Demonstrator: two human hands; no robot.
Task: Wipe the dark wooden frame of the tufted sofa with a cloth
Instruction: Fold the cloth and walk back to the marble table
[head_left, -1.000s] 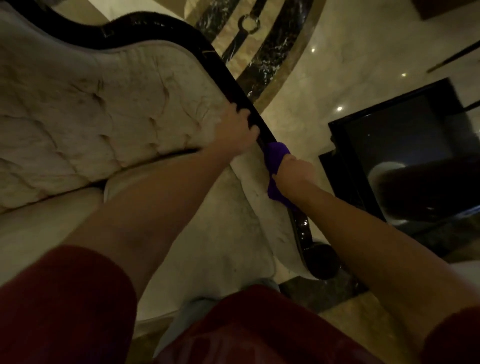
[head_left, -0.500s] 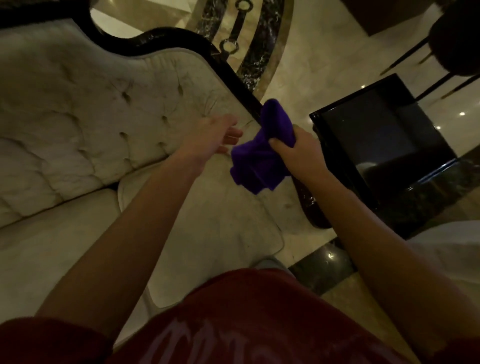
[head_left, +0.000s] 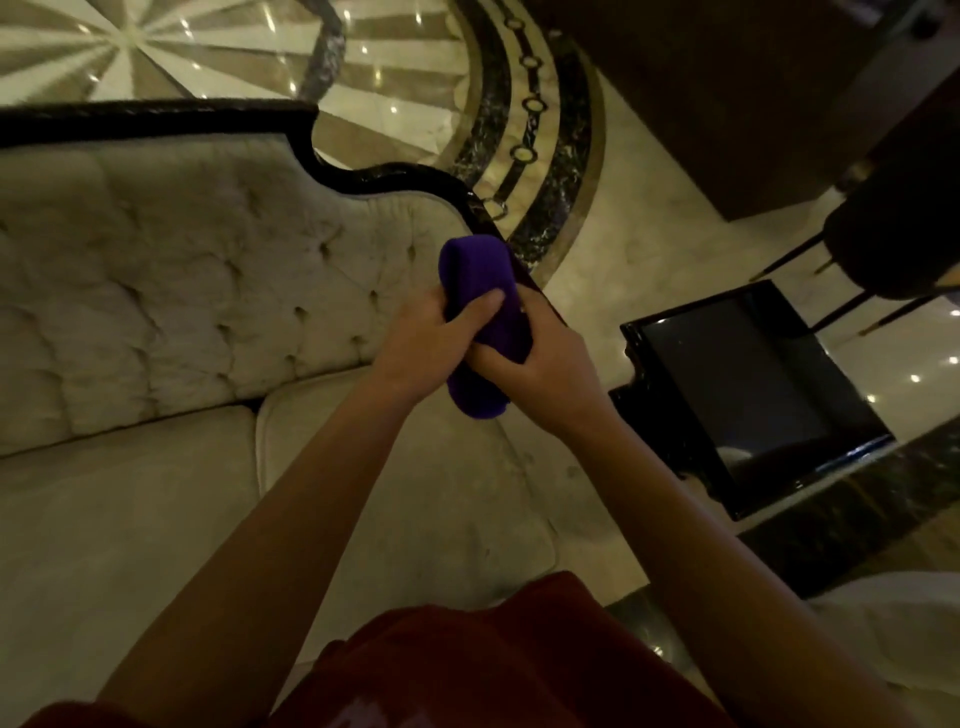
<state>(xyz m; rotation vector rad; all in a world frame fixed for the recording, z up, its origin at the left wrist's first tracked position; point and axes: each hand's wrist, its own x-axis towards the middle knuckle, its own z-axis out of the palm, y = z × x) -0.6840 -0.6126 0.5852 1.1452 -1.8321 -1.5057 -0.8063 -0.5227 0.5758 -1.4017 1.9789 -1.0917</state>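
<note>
Head view: both hands gripped a folded purple cloth (head_left: 480, 322) over the sofa's end.
Left hand (head_left: 434, 338) and right hand (head_left: 545, 364) closed around its middle, held between them just beside the dark wooden frame (head_left: 395, 179), above the tufted cushions.

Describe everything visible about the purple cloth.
The purple cloth looks like soft, thick fabric, deep violet and plain. It is folded or bunched into a long roll, its rounded upper end pointing away from the person and its lower end hanging below the hands. The left hand grips its middle, thumb laid across the front, and the right hand holds it from the other side. It is held above the sofa's seat corner, in front of the dark wooden frame; whether it touches the frame cannot be told.
</note>
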